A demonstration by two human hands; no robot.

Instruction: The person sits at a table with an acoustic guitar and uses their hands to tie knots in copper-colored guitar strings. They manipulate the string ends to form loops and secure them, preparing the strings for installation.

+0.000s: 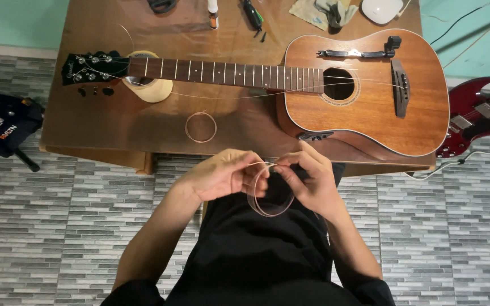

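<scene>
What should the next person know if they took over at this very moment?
Left hand and right hand: both pinch one coiled guitar string above the lap.
Acoustic guitar lies flat on the wooden table, neck on a round rest.
Done: a few strings run loosely along the neck.
Left: the held coil is still wound; a second coiled string lies on the table.

A thin, pale coppery guitar string wound into a loose round coil [269,198] hangs roughly upright in front of the black shirt, below the table edge, its top pinched where the fingertips meet
</scene>
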